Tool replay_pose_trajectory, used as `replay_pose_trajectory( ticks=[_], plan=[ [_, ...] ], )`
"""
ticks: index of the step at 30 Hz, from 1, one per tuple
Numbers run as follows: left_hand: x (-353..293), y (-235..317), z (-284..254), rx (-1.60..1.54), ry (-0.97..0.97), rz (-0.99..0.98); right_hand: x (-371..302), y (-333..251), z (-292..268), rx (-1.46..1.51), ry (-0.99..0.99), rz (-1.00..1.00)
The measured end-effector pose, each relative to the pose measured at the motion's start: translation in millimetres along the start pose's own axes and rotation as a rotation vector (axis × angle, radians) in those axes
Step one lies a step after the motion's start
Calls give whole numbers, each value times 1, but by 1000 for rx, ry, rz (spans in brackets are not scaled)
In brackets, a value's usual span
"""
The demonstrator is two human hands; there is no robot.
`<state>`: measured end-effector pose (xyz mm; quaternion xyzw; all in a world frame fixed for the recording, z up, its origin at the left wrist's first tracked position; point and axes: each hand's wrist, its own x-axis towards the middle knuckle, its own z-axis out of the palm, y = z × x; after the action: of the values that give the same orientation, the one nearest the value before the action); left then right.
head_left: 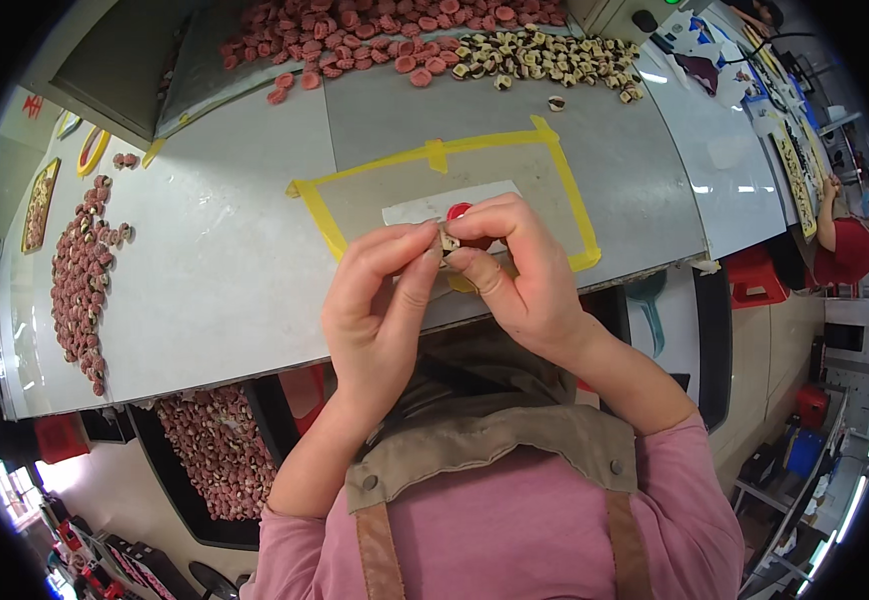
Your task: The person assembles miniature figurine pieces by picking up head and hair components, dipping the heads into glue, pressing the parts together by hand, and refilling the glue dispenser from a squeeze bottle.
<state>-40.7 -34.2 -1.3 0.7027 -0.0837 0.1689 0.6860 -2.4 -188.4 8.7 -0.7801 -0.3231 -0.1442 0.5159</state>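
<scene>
My left hand (375, 305) and my right hand (535, 280) meet at the front of the table. Their thumbs and fingertips pinch a small cream-and-dark piece (449, 241) between them, and the fingers cover most of it. Behind the right fingertips shows a round red thing (459, 210), partly hidden. Beneath the hands lies a white rectangular sheet (405, 212), inside a frame of yellow tape (380, 167) stuck to the grey surface.
Pink ridged cup-shaped pieces (355, 40) pile up at the back, beside loose cream-and-dark pieces (555, 60). Assembled pink pieces (80, 280) cluster on the left. Below the table edge, a black tray (180, 480) holds more. A co-worker's red sleeve (848, 250) appears far right.
</scene>
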Motion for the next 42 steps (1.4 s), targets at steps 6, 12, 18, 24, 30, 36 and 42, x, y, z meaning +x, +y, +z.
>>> replay_pose_trajectory(
  ticks=[6, 12, 18, 24, 30, 36, 42],
  plan=[
    [16, 5, -12, -357, -152, -431, 0, 11, -4, -116, 5, -131],
    [18, 16, -12, -466, -180, -464, 0, 9, -9, -54, -48, -92],
    [4, 4, 5, -151, -145, -229, 0, 15, -7, -101, -52, -113],
    [6, 7, 12, -122, -98, -266, -4, 11, -8, -163, -3, -127],
    [33, 6, -59, 824, -192, 17, 10, 26, -58, -335, -81, 12],
    [71, -13, -195, 1632, 34, 169, 46, 89, -120, -345, -9, 249],
    [128, -28, -112, 1024, -156, 183, 53, 115, -120, -490, -90, 66]
  ],
)
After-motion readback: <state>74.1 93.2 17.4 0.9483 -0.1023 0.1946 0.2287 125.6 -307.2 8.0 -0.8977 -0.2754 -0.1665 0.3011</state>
